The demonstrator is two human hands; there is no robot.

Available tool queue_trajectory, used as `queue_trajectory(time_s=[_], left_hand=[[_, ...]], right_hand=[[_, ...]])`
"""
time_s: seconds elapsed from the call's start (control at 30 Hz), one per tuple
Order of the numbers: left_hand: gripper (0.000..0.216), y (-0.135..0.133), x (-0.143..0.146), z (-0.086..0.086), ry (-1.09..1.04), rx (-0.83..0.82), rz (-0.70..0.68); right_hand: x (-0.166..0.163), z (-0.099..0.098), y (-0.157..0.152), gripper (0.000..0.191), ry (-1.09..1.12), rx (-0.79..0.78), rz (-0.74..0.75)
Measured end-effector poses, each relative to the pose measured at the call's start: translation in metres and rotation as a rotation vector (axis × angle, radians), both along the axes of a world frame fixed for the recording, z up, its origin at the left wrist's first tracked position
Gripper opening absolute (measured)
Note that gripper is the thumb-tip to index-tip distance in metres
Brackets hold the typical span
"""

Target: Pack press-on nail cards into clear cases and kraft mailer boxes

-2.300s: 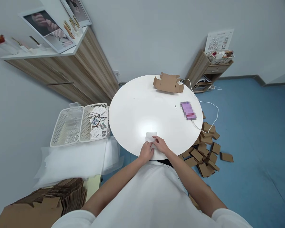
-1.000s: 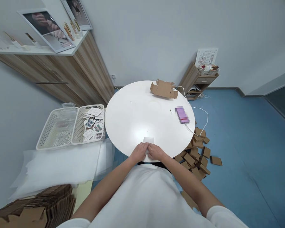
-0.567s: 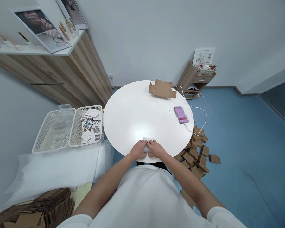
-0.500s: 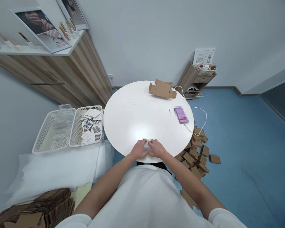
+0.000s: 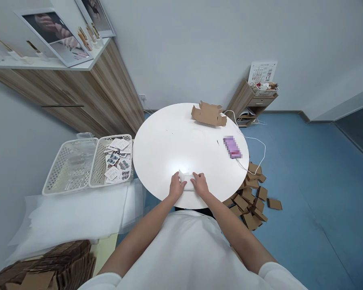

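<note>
Both hands are at the lower middle of the frame, over the near edge of the white oval bench (image 5: 157,157), with a small white packet (image 5: 189,183) lying between them. The left hand (image 5: 176,186) has its grip closed on the packet's left end, thumb on the near side and fingers beyond; the right hand (image 5: 201,184) pinches the right end in the same way.

Compared with half a second ago, the hands have moved apart, and more of the packet shows between them. A loose white corner now stands up beside the left fingertips, where the far edge lay nearly covered before. I judge from this that the folding is unfinished: the white layer is not lying flat on that side. What is inside, if anything, cannot be seen.

Elsewhere on the bench, an unfolded cardboard box (image 5: 209,114) sits at the upper middle of the frame and a blurred purple object (image 5: 232,147) to the right, both untouched. At the left of the frame, a basket (image 5: 97,167) holds printed cards, with white sheets (image 5: 75,215) spread below it.
</note>
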State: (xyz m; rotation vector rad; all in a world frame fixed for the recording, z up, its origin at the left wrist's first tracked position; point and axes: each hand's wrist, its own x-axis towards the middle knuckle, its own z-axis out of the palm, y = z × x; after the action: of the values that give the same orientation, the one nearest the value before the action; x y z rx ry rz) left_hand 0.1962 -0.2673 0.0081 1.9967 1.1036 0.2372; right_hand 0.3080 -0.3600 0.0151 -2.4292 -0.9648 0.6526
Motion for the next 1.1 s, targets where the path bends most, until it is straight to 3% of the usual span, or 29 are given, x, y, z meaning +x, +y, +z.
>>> queue_trajectory(time_s=[0.17,0.3,0.43,0.6,0.7,0.87,1.1], left_hand=[[0.031,-0.004,-0.002,0.001,0.03,-0.085,-0.071],[0.035,-0.011,-0.006,0.0,0.028,-0.097,-0.115],[0.058,-0.015,-0.01,-0.005,-0.066,-0.288,-0.011],[0.048,-0.014,-0.009,-0.011,-0.209,-0.469,0.065],[0.046,-0.015,-0.008,-0.012,-0.198,-0.432,0.015],[0.052,-0.026,-0.012,-0.009,-0.02,-0.185,-0.046],[0.073,-0.036,-0.017,-0.005,0.067,-0.172,-0.133]], right_hand=[[-0.021,-0.005,-0.017,0.044,-0.002,0.046,-0.14],[-0.033,-0.012,-0.034,0.045,0.043,0.036,-0.105],[-0.027,-0.013,-0.034,0.049,0.113,0.062,-0.146],[-0.018,-0.007,-0.03,0.048,0.285,0.177,-0.315],[-0.019,-0.005,-0.033,0.045,0.332,0.187,-0.299],[-0.024,-0.012,-0.041,0.063,0.269,0.188,-0.197],[-0.014,-0.003,-0.041,0.064,0.224,0.048,-0.046]])
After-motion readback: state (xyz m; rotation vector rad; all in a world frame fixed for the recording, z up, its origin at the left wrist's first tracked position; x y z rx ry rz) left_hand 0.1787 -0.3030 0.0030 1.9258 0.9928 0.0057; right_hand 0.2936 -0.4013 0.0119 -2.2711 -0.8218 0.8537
